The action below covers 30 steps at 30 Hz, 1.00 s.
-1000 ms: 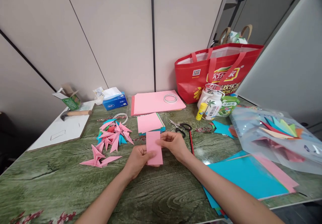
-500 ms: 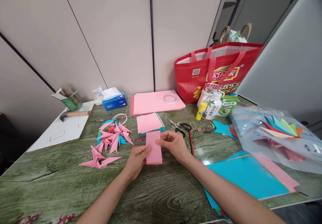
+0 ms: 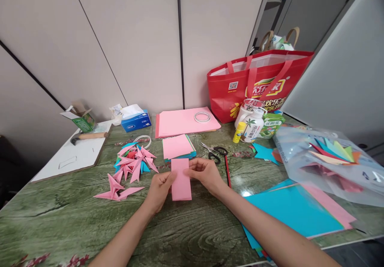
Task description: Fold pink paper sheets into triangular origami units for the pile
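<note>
Below frame centre, the left hand [image 3: 158,189] and right hand [image 3: 207,176] pinch opposite sides of the folded pink paper [image 3: 181,186]; aligned edges and even pressure should keep folds square.

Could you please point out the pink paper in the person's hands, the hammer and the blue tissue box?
Pink paper [image 3: 181,185]: head view, on the middle of its front face.
Hammer [image 3: 92,135]: head view, on its wooden handle.
Blue tissue box [image 3: 137,123]: head view, on its front side.

Pale panelled wall [image 3: 135,39], dark seams [image 3: 180,39]; green wood-grain tabletop [image 3: 75,219], bright light reflection [image 3: 246,193].
</note>
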Motion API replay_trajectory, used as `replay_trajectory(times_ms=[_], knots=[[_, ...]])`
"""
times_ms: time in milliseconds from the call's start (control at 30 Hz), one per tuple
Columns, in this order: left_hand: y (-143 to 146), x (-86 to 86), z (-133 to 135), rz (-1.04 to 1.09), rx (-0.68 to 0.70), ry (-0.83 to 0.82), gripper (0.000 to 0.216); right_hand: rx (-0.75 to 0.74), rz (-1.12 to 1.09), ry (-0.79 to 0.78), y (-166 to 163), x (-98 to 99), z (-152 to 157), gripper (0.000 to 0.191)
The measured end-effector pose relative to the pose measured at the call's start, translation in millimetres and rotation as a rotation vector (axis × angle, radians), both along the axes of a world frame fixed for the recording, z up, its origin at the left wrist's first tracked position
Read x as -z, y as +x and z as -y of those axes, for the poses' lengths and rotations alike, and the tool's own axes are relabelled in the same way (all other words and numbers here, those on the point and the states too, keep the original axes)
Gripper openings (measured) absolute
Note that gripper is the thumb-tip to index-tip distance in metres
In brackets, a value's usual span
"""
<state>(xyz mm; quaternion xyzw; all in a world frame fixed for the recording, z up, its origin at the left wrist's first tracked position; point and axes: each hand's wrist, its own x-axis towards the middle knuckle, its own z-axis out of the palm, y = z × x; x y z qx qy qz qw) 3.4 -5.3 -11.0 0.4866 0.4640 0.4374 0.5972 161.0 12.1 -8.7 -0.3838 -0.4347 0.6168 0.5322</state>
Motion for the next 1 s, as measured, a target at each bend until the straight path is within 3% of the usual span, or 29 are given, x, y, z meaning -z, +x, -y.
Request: replay_trajectory(times_ms=[200, 367, 600, 833, 1000], knots=[[4, -3.4, 2, 0.105, -0.002, -0.072, 0.033, 0.038, -0.022, -0.007, 1, -0.8, -1, 0.029], [8, -10.8, 5, 0.134, 0.148, -0.177, 0.029, 0.146, -0.024, 0.025, 6, 2.4, -8, 0.028], [6, -7.6, 3, 0.072, 0.095, -0.136, 0.034, 0.177, -0.019, 0.039, 5, 5.1, -9, 0.024], [5, -9.2, 3, 0.091, 0.171, -0.174, 0.027, 0.215, -0.043, 0.006, 7, 4.4, -11, 0.025], [5, -8.8, 4, 0.1, 0.139, -0.115, 0.022, 0.198, -0.055, -0.009, 7, 2.4, -10, 0.027]])
